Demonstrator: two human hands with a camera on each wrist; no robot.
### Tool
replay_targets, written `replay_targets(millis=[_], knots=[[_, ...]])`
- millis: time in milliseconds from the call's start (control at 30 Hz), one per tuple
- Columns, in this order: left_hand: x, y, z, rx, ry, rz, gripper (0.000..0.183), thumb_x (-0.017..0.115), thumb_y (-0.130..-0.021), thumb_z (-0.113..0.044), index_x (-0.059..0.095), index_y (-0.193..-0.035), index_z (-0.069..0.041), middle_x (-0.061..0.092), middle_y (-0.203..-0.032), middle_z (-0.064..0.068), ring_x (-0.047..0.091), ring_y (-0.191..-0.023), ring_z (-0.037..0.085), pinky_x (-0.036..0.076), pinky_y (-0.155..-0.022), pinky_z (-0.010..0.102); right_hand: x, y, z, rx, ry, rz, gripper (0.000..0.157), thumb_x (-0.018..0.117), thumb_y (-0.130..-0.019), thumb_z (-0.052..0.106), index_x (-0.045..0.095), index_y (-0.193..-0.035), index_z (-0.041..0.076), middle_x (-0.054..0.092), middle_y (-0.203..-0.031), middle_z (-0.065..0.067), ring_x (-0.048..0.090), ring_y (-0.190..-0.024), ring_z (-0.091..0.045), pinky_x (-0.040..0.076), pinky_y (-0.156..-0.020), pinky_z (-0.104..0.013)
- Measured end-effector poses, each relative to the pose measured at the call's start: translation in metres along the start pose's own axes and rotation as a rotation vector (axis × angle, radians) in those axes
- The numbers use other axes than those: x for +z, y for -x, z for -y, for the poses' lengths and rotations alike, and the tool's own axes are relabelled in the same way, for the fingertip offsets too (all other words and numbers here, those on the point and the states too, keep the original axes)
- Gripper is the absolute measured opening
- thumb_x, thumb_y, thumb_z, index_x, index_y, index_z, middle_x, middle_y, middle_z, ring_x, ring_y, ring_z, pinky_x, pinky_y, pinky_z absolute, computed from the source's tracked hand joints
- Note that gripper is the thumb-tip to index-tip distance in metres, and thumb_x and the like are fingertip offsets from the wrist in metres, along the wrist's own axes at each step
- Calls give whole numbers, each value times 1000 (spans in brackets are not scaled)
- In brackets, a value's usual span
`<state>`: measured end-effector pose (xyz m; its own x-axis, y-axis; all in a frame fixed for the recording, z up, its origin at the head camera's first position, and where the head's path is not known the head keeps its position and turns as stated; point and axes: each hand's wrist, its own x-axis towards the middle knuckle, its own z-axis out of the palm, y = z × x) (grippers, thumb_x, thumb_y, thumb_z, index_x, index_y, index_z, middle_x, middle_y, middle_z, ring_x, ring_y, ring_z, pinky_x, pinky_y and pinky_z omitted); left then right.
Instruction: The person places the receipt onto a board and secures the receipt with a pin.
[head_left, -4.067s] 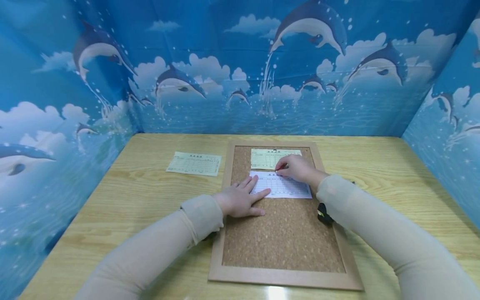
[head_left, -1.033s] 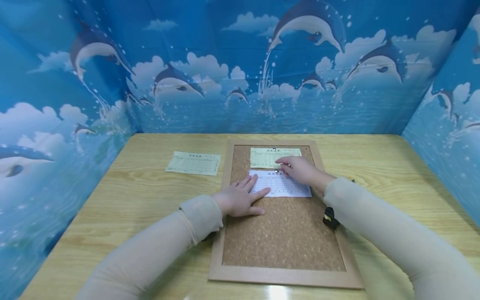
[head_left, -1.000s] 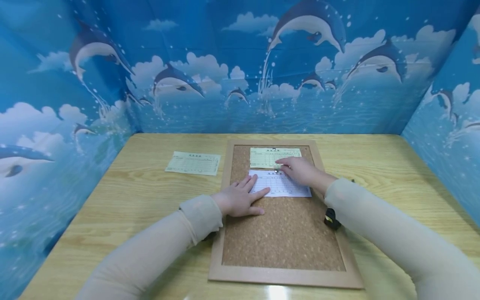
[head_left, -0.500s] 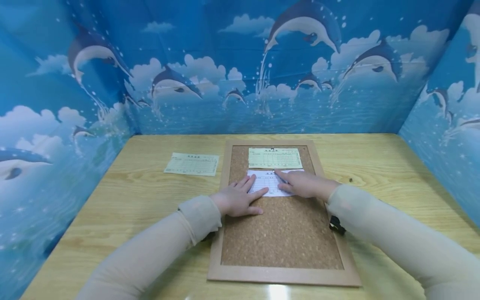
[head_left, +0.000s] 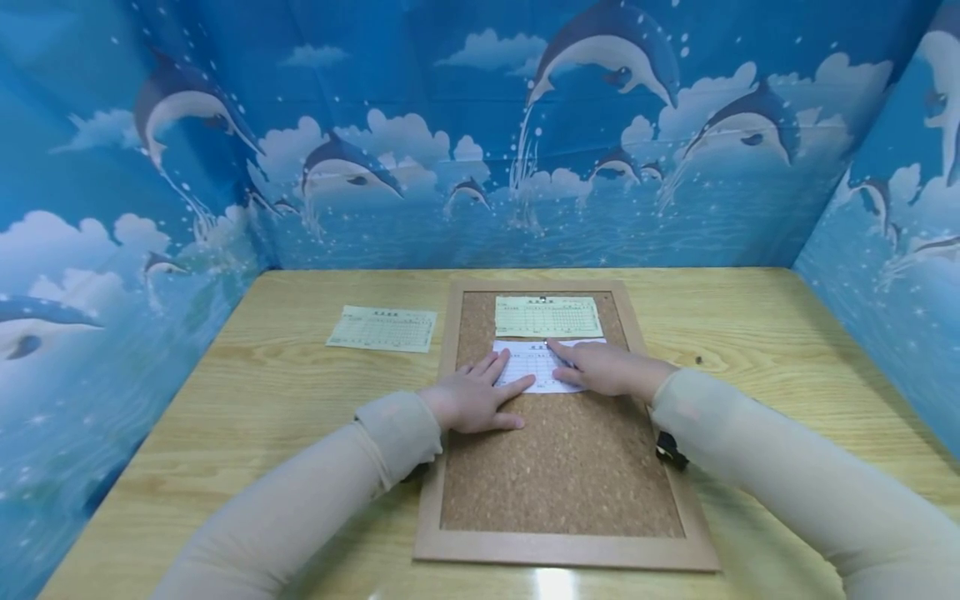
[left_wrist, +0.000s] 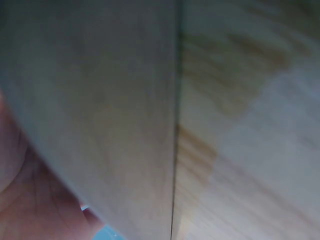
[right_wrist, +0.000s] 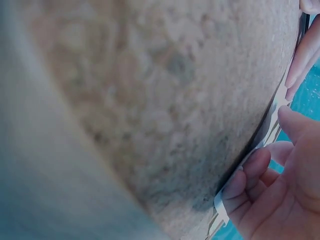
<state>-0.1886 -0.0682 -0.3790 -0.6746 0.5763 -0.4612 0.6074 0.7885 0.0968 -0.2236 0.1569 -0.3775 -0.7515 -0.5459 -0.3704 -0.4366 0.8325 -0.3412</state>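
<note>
A cork board [head_left: 558,467] with a wooden frame lies on the table. Near its top is a pale green printed slip [head_left: 543,318], with a small pushpin [head_left: 543,298] at its upper edge. Just below lies a white printed slip [head_left: 536,367]. My left hand [head_left: 476,397], fingers spread, rests across that slip's left side and the cork. My right hand [head_left: 603,368] covers its right part; the index fingertip touches the pushpin [head_left: 546,342] at its top edge, and the other fingers are bent on the paper. In the right wrist view, the right hand's fingers [right_wrist: 255,167] sit at the paper's edge.
Another pale green slip [head_left: 382,328] lies on the wood-grain table [head_left: 300,417] left of the board. A small dark object [head_left: 699,360] sits to the right of the board. A dolphin-print curtain [head_left: 450,125] stands around the table's back and sides.
My right hand pinched the pushpin at the white slip's top, let go, then lowered onto the slip with the index finger at the pin. The left hand has stayed in place.
</note>
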Motion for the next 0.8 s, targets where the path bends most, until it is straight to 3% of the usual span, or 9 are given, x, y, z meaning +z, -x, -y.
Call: replay_targets(millis=[800], knots=[[1, -2, 1, -8, -6, 5, 67, 27, -91, -65, 3, -148, -40, -12, -155, 10, -10, -140, 25, 10, -111, 46, 0, -1, 0, 5, 16, -3, 60, 40, -101, 35, 19, -148, 3, 44, -136, -25, 43, -124, -37, 33, -101, -49]])
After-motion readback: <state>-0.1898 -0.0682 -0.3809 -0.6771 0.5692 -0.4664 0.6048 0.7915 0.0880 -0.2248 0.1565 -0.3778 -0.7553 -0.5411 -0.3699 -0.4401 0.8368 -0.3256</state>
